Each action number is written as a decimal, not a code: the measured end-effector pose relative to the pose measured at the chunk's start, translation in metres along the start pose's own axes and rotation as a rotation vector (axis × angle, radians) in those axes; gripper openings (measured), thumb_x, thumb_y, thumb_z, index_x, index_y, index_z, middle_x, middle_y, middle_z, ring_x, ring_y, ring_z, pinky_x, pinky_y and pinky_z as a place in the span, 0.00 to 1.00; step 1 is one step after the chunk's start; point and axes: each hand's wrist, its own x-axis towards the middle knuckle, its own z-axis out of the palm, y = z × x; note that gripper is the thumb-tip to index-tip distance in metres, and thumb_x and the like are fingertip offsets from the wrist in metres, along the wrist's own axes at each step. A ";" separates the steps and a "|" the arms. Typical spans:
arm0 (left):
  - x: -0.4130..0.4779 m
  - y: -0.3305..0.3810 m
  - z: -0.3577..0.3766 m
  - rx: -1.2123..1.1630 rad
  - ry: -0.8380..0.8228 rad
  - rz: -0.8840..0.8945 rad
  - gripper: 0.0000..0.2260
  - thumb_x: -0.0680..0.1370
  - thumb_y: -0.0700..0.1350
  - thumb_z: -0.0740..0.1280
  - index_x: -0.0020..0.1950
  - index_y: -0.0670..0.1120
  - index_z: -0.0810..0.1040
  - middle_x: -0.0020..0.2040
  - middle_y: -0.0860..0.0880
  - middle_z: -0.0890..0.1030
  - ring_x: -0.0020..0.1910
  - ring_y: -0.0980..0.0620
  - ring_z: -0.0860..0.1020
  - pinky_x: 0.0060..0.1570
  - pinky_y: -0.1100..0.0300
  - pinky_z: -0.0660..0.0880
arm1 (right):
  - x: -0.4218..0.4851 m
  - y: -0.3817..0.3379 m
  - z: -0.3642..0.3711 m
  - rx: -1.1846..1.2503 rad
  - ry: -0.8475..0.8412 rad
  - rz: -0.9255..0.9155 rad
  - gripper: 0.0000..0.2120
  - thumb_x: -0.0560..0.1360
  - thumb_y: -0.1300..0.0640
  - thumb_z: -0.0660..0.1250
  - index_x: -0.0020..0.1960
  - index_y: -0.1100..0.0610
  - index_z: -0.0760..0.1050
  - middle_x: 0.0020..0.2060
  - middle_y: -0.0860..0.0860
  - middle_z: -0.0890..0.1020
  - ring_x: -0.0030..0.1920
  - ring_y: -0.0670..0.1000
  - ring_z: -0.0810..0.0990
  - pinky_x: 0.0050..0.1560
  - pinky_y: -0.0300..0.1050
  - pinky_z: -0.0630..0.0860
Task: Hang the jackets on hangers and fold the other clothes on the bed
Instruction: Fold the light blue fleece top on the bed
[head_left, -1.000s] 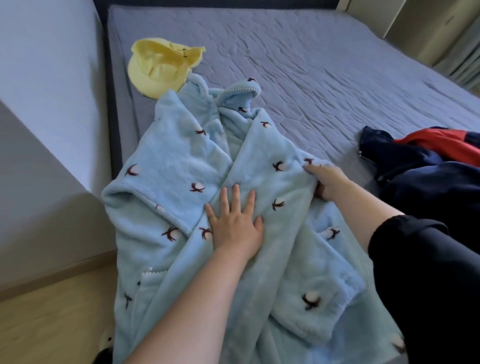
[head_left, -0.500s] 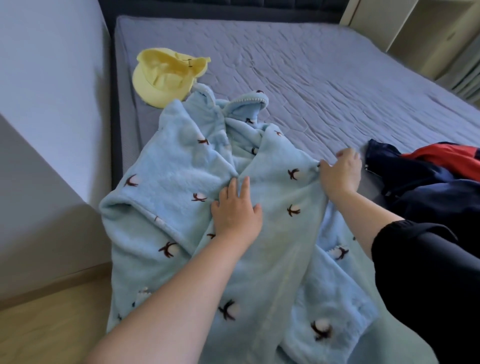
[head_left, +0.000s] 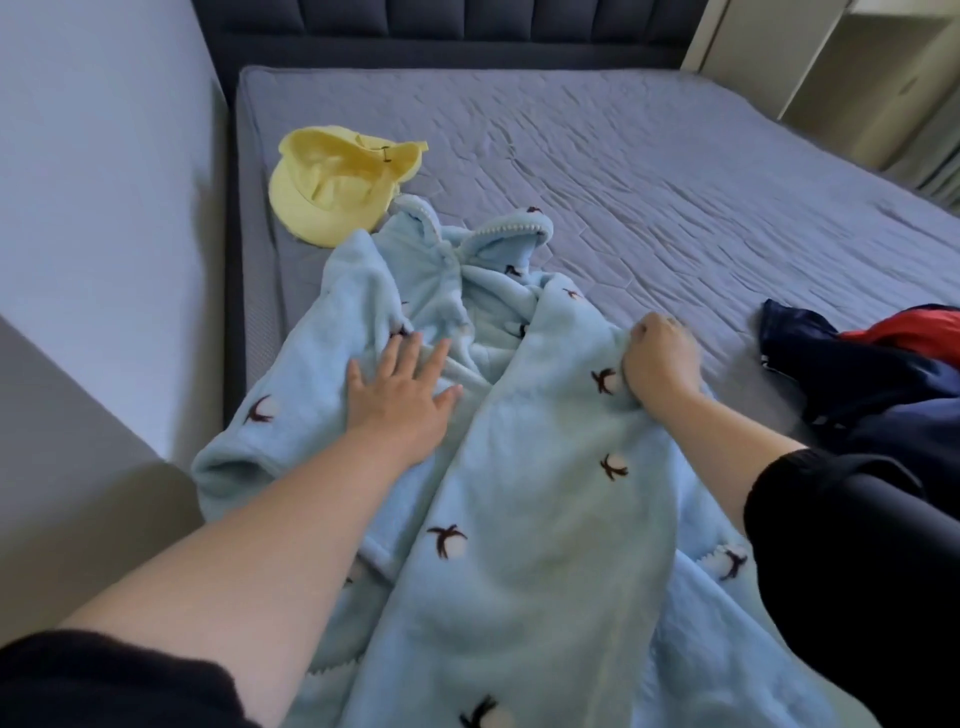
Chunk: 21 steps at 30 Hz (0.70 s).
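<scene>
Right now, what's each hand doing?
Left hand: open, pressing flat on the blue fleece robe.
Right hand: closed, gripping the robe's right edge.

Fluffy matt fleece robe (head_left: 540, 467); quilted matt mattress (head_left: 675, 171); perhaps cotton hat (head_left: 332, 187).

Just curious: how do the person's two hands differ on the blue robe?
The left hand lies flat, fingers spread, pressing the blue robe; the right hand is curled, gripping a bunch of its fabric. The left hand sits near the robe's middle, the right hand at its right edge. Both touch the same robe.
</scene>
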 end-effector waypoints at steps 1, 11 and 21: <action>0.000 -0.007 0.004 0.000 0.004 -0.004 0.27 0.80 0.62 0.42 0.77 0.58 0.39 0.79 0.54 0.41 0.77 0.52 0.40 0.71 0.38 0.44 | -0.002 -0.011 0.006 0.057 -0.018 -0.023 0.11 0.80 0.55 0.55 0.54 0.60 0.72 0.53 0.57 0.77 0.54 0.59 0.73 0.47 0.48 0.65; -0.007 -0.017 0.042 -0.110 0.183 -0.078 0.31 0.78 0.62 0.43 0.78 0.52 0.41 0.79 0.54 0.42 0.77 0.56 0.41 0.73 0.46 0.41 | 0.031 -0.004 0.008 -0.086 -0.256 0.260 0.08 0.74 0.58 0.62 0.38 0.61 0.70 0.40 0.60 0.78 0.34 0.57 0.73 0.33 0.45 0.67; -0.003 -0.022 0.042 -0.174 0.113 -0.021 0.29 0.80 0.60 0.45 0.78 0.53 0.41 0.79 0.54 0.42 0.77 0.56 0.41 0.72 0.48 0.36 | 0.047 -0.114 0.011 0.336 -0.178 -0.061 0.18 0.75 0.45 0.64 0.34 0.56 0.67 0.28 0.51 0.67 0.28 0.50 0.65 0.32 0.43 0.61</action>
